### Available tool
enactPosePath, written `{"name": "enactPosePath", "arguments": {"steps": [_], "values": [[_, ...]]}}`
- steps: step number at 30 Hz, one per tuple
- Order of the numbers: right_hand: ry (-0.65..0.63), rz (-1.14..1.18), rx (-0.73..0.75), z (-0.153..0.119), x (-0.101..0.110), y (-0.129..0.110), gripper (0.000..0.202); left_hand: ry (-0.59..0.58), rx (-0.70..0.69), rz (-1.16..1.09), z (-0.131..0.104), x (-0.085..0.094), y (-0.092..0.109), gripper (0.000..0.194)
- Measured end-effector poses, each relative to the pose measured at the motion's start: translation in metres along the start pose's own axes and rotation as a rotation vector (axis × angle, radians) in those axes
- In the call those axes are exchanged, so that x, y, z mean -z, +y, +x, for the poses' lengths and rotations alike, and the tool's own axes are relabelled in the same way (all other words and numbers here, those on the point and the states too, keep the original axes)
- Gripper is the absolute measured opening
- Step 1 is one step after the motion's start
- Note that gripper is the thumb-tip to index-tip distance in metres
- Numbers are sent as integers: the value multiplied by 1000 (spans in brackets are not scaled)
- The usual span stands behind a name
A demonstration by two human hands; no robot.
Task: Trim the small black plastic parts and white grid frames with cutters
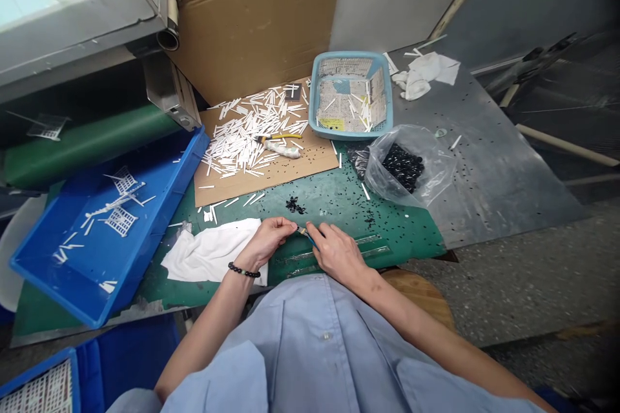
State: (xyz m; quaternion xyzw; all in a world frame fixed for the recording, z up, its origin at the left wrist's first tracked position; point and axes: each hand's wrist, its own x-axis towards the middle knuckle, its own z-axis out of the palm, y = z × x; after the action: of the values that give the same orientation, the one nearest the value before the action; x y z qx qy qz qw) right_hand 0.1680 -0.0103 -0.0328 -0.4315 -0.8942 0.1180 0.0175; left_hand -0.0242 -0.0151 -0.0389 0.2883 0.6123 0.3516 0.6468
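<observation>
My right hand [338, 251] is closed around a small tool with a blue handle, seemingly pliers [310, 238], its tip pointing left. At that tip, my left hand [274, 235] pinches with thumb and fingertips; whatever lies between them is too small to make out. A white cloth [206, 251] lies on the green mat under and left of my left wrist. Just beyond my hands sits a little heap of small black pieces [295, 205], with more scattered to the right.
White sticks [242, 135] and yellow-handled pliers [283, 137] lie on cardboard [310, 161]. A blue tray [116, 297] holds white plastic frames at left. Behind stands a light-blue basket [351, 135]; right of it, a clear bag [436, 174] contains black pieces. Crumpled white cloth [429, 74] lies farther right.
</observation>
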Motion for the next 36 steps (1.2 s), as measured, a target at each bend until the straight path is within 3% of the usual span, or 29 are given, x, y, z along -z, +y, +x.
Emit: {"name": "enactPosePath", "arguments": {"steps": [5, 9, 13, 16, 19, 24, 28, 32, 36], "values": [[5, 83, 16, -1, -9, 1, 43, -7, 5, -27, -3, -3, -2, 28], [136, 377, 34, -2, -16, 2, 39, -56, 8, -318, -5, 1, -1, 18], [201, 704, -71, -2, -12, 7, 41, -159, 27, -568, -2, 13, 5, 13], [169, 797, -147, -2, -8, 11, 42, -185, -14, -584, 6, 19, 15, 17], [138, 815, -183, -2, -7, 14, 42, -101, -74, -391, 21, 14, 28, 15], [121, 812, -202, -4, -7, 13, 42, 219, -311, 478, 46, -5, 41, 14], [122, 817, -205, -7, -6, 11, 42, 293, -444, 911, 52, -13, 42, 7], [147, 812, -201, -8, -6, 11, 41, 265, -464, 993, 52, -16, 45, 8], [188, 708, -175, -7, -6, 13, 40, 179, -384, 645, 44, -14, 49, 5]]}}
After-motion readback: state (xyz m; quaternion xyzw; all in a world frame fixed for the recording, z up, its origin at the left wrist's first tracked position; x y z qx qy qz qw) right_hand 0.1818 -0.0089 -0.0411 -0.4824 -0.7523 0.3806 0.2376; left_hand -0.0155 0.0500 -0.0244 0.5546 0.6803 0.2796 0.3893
